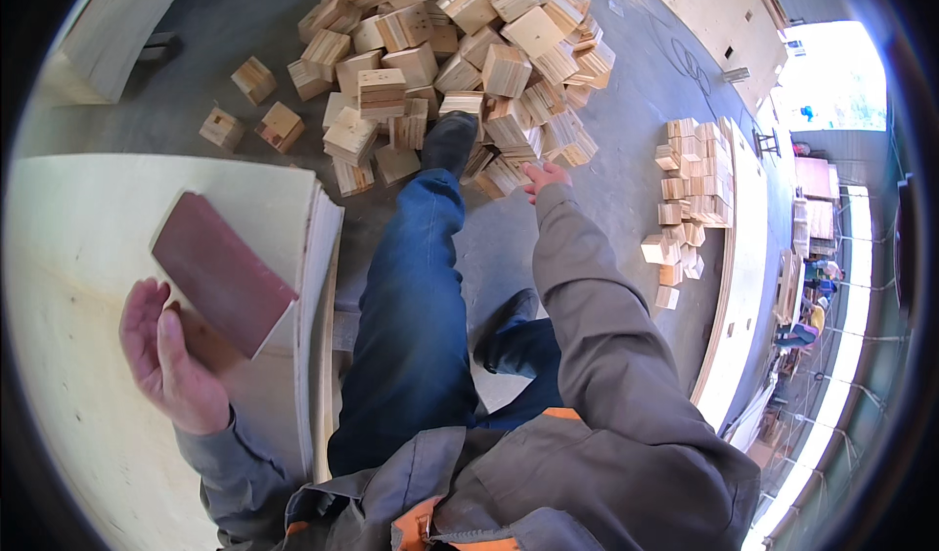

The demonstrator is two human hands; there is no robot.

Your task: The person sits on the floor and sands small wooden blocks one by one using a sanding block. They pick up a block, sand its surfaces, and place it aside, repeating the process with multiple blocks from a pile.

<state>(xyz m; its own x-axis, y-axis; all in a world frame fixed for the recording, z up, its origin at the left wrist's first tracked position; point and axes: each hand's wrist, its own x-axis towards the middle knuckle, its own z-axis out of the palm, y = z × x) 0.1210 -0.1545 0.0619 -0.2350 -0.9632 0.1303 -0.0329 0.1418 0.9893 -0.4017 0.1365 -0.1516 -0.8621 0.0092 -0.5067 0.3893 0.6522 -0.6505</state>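
Note:
My left hand (172,360) hovers by the plywood stack (81,272), thumb and fingers apart, holding nothing. Just beyond its fingertips a slightly bent dark red sheet, apparently sandpaper (224,272), lies at an angle on the top panel. A brownish patch shows beneath that sheet; what it is cannot be told. My right hand (546,177) reaches forward with fingers spread, at the near edge of a heap of layered plywood blocks (506,71). Nothing shows in its grasp. Whether its fingertips touch the nearest block (502,177) is unclear.
One of my shoes (449,140) is against the heap. Several loose blocks (280,127) lie left of it. More blocks (697,177) are piled at right beside a long panel (741,272). A cable (689,67) crosses the floor. People (807,324) are far off at right.

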